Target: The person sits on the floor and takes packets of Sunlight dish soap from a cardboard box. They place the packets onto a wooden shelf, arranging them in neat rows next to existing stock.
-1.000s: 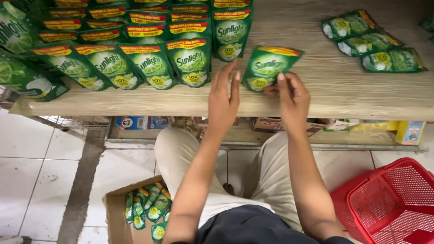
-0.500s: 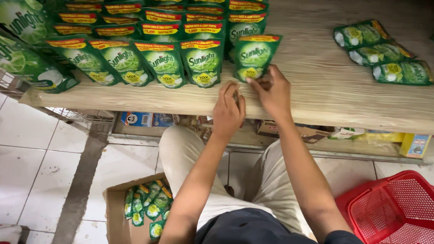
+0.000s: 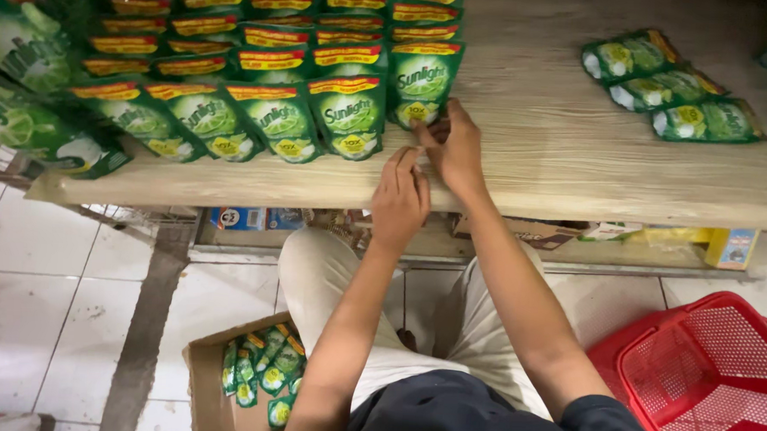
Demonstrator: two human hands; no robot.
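**A:** From my feed, the right hand [image 3: 455,150] has its fingertips pinched on the bottom edge of the green pouch [image 3: 422,81] and is setting it upright at the right end of the pouch rows [image 3: 235,71]. The left hand [image 3: 400,197] is curled loosely near the front lip of the wooden shelf [image 3: 558,163], just below the right one, and I can't tell if it holds anything.

**B:** Any tips for getting it to sit right?

**A:** I'd say square the base flat on the wood first, then lean the top back against the pouch behind, so the label lines up with its neighbour on the left. Let go slowly; these soft packs probably flop forward.

**B:** What else is around?

**A:** Loose pouches [image 3: 674,82] lie flat further right, an open cardboard box [image 3: 208,380] with more sits on the floor by the knee, and a red basket [image 3: 704,376] is on the right.
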